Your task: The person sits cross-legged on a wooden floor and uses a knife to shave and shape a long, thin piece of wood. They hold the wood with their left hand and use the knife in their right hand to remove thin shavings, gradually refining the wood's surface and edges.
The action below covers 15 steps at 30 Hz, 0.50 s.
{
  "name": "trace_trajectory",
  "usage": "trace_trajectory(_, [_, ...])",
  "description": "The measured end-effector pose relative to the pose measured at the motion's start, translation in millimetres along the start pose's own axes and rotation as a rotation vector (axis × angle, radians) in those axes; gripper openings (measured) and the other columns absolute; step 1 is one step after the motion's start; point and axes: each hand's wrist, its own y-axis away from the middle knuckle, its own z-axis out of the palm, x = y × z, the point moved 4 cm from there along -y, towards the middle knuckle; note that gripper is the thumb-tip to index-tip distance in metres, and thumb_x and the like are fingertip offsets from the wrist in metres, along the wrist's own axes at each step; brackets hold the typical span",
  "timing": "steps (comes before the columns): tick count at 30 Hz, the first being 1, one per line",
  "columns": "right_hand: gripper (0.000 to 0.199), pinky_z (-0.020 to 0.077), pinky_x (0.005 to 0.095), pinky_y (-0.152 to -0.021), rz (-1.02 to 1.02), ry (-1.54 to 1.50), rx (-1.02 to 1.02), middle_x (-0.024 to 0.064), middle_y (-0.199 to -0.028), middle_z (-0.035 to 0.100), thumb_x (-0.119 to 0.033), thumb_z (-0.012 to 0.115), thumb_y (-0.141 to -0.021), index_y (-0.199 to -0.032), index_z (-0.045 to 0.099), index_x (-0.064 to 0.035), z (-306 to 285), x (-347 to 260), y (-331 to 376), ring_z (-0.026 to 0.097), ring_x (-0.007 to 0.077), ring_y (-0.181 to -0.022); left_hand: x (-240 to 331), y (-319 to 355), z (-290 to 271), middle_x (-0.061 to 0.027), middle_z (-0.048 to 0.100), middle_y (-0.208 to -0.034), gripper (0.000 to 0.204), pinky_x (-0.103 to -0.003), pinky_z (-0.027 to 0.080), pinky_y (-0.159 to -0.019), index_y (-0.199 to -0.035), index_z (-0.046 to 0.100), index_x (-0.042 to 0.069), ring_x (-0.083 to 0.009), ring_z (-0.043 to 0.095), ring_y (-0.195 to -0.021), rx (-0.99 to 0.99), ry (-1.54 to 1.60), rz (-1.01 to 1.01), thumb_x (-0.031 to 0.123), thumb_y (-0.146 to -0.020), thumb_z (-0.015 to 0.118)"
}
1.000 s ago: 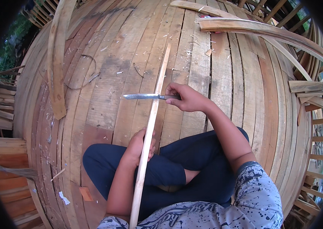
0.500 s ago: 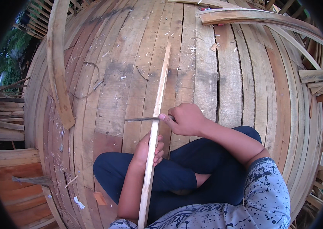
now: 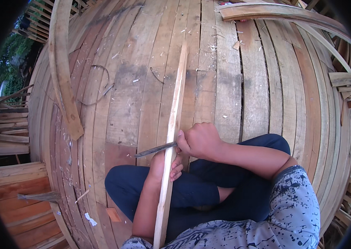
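A long pale wooden stick (image 3: 176, 99) runs from my lap out over the plank floor, its far end narrowed. Wrapped around its lower part from beneath is my left hand (image 3: 157, 166), with the fingers curled up on the right side. My right hand (image 3: 202, 143) is closed around the handle of a knife (image 3: 154, 150); the handle itself is hidden in the fist. The dark narrow blade lies across the stick, just beyond my left hand, and points left with its tip a little toward me.
Crossed legs in dark trousers (image 3: 142, 182) lie under the stick. A curved plank (image 3: 65, 83) rests at the left, another curved timber (image 3: 283, 14) at the far right. A thin wire loop (image 3: 108, 83) and scattered shavings lie on the floor (image 3: 229, 99). A bundle of bristles (image 3: 40, 196) is at lower left.
My right hand has drawn the knife along the stick toward me, close to my left hand, and the blade slants more. My left hand keeps its grip. The whole view has shifted slightly.
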Motion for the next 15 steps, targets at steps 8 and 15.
trace_trajectory(8, [0.047, 0.0438, 0.0489, -0.045, 0.022, 0.006, 0.180, 0.0185, -0.047, 0.053, -0.028, 0.050, -0.090, -0.051, 0.060, -0.0045, 6.7, 34.1, -32.9, 0.054, 0.0385, -0.042, 4.9, -7.0, -1.6, -0.0006, 0.041, -0.055, 0.029, -0.029, 0.033, -0.030, -0.097, 0.047, 0.014, -0.0134, 0.040, -0.035, -0.110, 0.129, -0.081, 0.039, -0.102, 0.034])
trace_trajectory(15, [0.049, 0.0454, 0.0471, -0.044, 0.014, 0.011, 0.058, 0.0188, -0.047, 0.053, -0.027, 0.050, -0.091, -0.048, 0.058, -0.0043, -0.4, -0.8, -4.1, 0.055, 0.0368, -0.041, 5.3, -2.4, -8.4, -0.0005, 0.041, -0.054, 0.026, -0.029, 0.033, -0.030, -0.097, 0.048, 0.014, -0.0137, 0.039, -0.034, -0.044, 0.028, -0.020, 0.036, -0.101, 0.034])
